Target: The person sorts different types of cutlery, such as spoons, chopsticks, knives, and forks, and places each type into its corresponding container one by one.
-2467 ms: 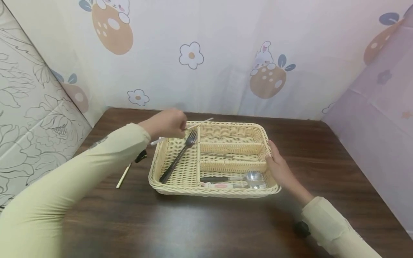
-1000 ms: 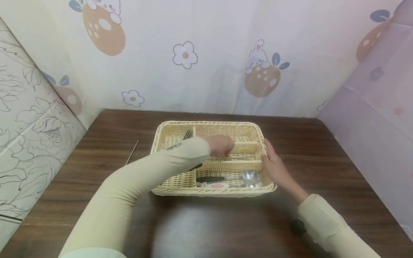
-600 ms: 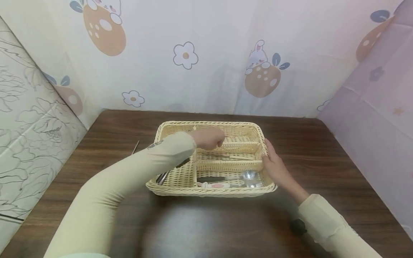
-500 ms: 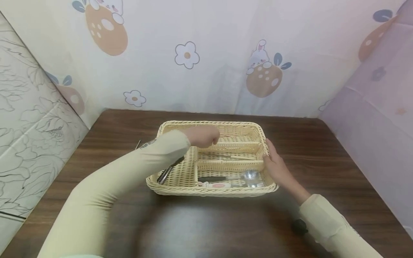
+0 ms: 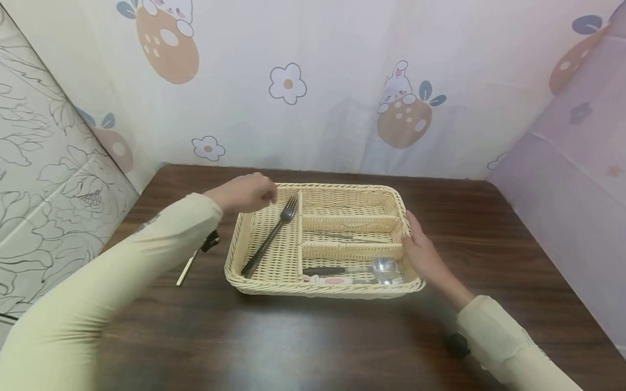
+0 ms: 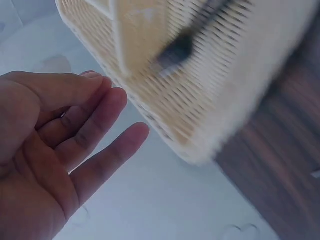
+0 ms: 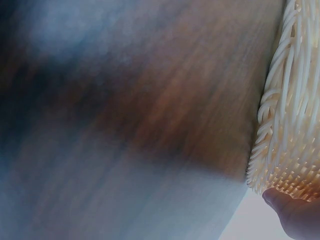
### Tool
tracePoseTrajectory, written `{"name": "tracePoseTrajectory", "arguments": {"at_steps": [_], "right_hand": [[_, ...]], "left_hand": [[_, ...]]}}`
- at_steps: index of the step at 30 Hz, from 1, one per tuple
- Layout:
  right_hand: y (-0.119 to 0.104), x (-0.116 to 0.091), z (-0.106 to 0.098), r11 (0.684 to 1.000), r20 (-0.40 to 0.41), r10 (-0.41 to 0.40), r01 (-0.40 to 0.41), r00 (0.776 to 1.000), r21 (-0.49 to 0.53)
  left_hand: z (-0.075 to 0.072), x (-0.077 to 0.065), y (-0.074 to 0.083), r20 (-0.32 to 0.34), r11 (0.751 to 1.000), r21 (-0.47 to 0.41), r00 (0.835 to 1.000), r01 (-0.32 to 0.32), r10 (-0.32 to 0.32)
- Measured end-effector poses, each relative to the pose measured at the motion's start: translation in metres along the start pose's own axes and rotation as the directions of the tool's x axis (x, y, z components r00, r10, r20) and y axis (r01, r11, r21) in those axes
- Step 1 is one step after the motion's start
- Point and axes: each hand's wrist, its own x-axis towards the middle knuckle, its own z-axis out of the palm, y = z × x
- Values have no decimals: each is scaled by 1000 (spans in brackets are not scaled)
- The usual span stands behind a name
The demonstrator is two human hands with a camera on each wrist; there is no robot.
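My left hand [image 5: 246, 194] is over the back left corner of a cream wicker basket [image 5: 325, 291], with nothing in its fingers. In the left wrist view the fingers [image 6: 107, 155] are loosely bent, and the basket's rim is just beyond them. A dark fork [image 5: 274, 234] lies slantwise in the left compartment. My right hand [image 5: 426, 259] holds the basket's right end, its thumb [image 7: 276, 196] against the weave in the right wrist view. Thin chopsticks [image 5: 362, 238] lie in the middle compartment. Spoons [image 5: 383, 266] fill the front one, one with a dark handle, another with a rabbit-decorated handle.
A thin chopstick [image 5: 186, 270] lies on the dark wooden table [image 5: 274, 342] left of the basket, partly hidden by my left forearm. The basket's back right compartment [image 5: 347, 202] shows bare weave. Patterned curtains [image 5: 323, 130] border the table's back and sides.
My left hand carried a thin chopstick over the basket, reached into its middle, then came back left without it. My right hand has stayed on the basket's right end.
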Motion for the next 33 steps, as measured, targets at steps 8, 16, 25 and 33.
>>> {"name": "tracePoseTrajectory", "arguments": {"at_steps": [8, 16, 25, 33], "right_hand": [[-2, 1, 0, 1000, 8, -1, 1, 1000, -16], [-2, 2, 0, 1000, 19, 15, -15, 1000, -6], [1, 2, -2, 1000, 18, 9, -9, 1000, -6], [-1, 2, -1, 1000, 32, 26, -27, 999, 9]], "left_hand": [[16, -39, -43, -92, 990, -80, 988, 114, -121], [36, -71, -75, -119, 950, -101, 945, 295, -306], [55, -98, -92, 35, 890, -154, 903, 429, -429], [70, -106, -94, 170, 853, -217, 879, 475, -446]]}}
